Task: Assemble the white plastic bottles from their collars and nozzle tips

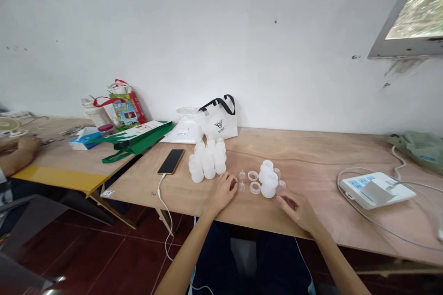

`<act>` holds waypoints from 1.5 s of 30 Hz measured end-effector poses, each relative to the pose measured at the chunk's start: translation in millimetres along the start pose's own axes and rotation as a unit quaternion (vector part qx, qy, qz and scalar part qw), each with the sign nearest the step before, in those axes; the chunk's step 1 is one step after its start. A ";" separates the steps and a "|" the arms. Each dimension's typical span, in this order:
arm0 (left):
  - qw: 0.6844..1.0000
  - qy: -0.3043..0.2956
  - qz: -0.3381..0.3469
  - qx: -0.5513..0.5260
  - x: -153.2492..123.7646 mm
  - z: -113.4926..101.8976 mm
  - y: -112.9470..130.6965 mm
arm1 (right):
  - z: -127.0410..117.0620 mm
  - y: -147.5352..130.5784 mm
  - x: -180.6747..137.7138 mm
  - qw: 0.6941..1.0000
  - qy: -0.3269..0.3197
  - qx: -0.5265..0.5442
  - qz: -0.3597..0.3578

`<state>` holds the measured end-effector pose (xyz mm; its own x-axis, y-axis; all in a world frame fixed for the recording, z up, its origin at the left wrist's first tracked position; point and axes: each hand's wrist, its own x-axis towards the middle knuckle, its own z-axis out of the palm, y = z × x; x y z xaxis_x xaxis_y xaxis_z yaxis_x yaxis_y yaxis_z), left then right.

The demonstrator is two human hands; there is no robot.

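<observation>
My left hand (224,190) rests on the table with its fingers loosely curled and nothing in it. Just left of and behind it, several assembled milky-white baby bottles (208,164) stand upright in a close group. Beside its fingertips lie two clear bottle nipples (242,186) and two translucent screw rings (255,187). Two white bottle bodies (268,185) stand to the right of the rings, with clear domed caps (281,184) partly behind them. My right hand (296,207) lies on the table near the caps, empty, thumb and fingers apart.
A phone (170,161) on a white cable lies left of the bottles. Behind stand a white bag (221,124) and a plastic packet (185,129). A power strip (377,189) with cables lies right. At the left table are a green bag (138,140) and another person's hand (29,145).
</observation>
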<state>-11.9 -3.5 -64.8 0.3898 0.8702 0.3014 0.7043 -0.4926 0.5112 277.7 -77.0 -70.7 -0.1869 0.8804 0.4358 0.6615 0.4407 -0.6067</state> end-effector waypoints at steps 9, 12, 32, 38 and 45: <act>1.000 -0.002 0.002 -0.019 -0.7 0.2 -0.7 | 18.3 -16.3 10.4 0.997 -0.038 -0.061 0.016; 1.000 -0.013 0.016 -0.010 -0.9 -1.0 0.9 | 17.0 -14.8 11.1 0.996 -0.046 -0.073 -0.003; 1.000 -0.005 0.017 0.001 -0.4 0.7 1.6 | 23.4 -26.8 7.6 0.968 -0.082 -0.233 -0.032; 0.999 -0.018 0.033 0.025 -1.1 0.4 2.5 | 22.2 -19.8 9.0 0.985 -0.075 -0.153 -0.018; 1.000 -0.013 0.020 0.018 -0.3 0.3 0.7 | 19.4 -14.8 8.9 0.993 0.005 -0.112 -0.040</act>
<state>-11.3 -4.0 -64.8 0.4325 0.8501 0.3005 0.7084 -0.5265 0.4700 252.1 -72.4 -70.8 -0.2383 0.8422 0.4837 0.7897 0.4580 -0.4082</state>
